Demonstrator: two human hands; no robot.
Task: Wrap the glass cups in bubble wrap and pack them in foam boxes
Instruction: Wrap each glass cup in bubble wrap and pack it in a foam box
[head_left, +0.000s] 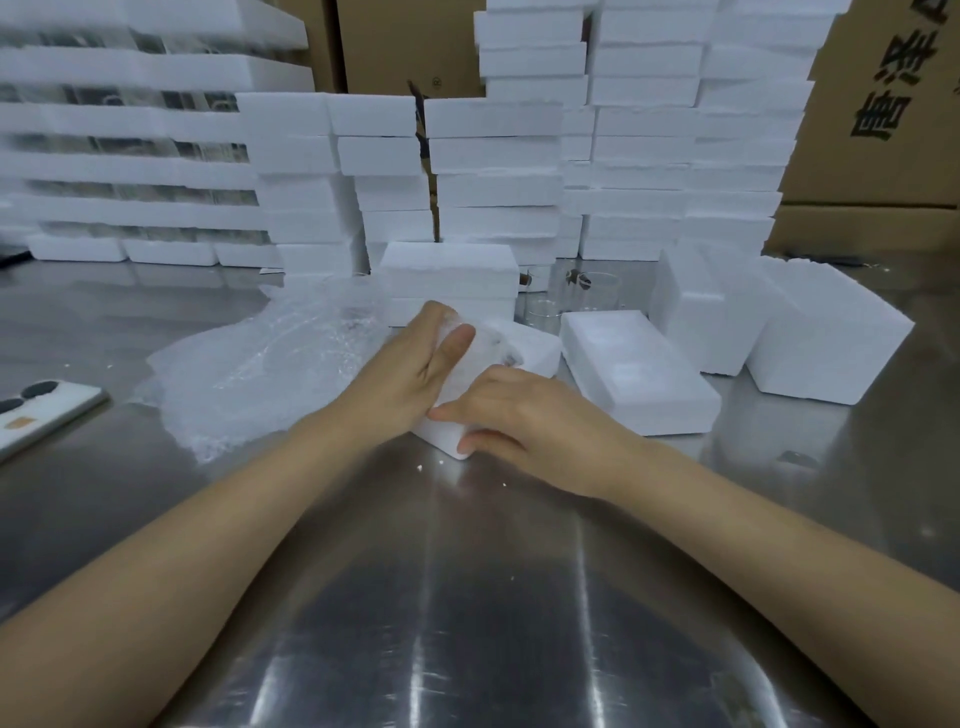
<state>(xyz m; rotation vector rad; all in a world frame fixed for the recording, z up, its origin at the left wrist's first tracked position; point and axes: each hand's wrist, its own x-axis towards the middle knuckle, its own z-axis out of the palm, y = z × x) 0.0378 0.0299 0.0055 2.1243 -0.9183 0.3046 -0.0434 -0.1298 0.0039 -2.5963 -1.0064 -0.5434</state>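
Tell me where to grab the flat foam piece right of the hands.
Grip the foam piece across its narrow width, near the middle, coming from above. It lies flat on the table, nothing on top; the right hand is nearest.

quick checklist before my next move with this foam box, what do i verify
1. Bubble-wrapped glass cup seated in open white foam box: cannot tell, hands cover it.
2. Left hand grips the cup: ok.
3. Right hand holds the box's near end: ok.
4. Second white foam half lying beside it, right: ok.
5. Bare clear glass cups behind, apart from hands: ok.
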